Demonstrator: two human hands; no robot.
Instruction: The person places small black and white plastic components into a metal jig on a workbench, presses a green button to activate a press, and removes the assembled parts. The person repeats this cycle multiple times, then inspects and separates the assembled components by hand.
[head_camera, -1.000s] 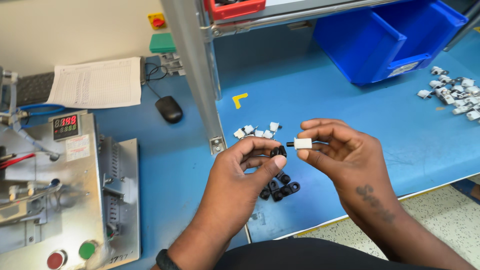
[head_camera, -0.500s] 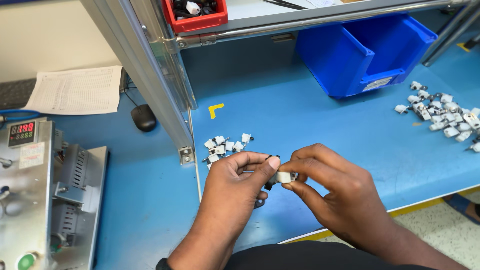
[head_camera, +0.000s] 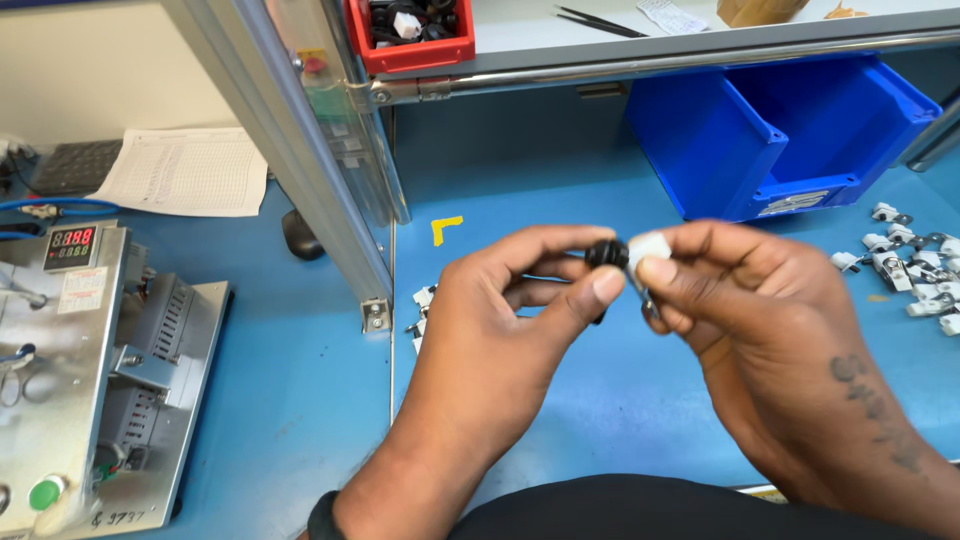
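Right between the two hands, above the blue bench top (head_camera: 600, 420), a small black ring-shaped part (head_camera: 606, 253) meets a small white plastic piece (head_camera: 648, 246); the left hand (head_camera: 510, 330) pinches the black part between thumb and forefinger, while the right hand (head_camera: 740, 300) closes its fingertips on the white piece. Partly hidden behind the left hand lie a few small white parts (head_camera: 420, 305), more white-and-metal clips (head_camera: 905, 265) are scattered at the right edge, and a blue bin (head_camera: 780, 130) stands behind.

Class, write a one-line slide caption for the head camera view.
Left hand and right hand press a black ring and white part together above a blue bench.
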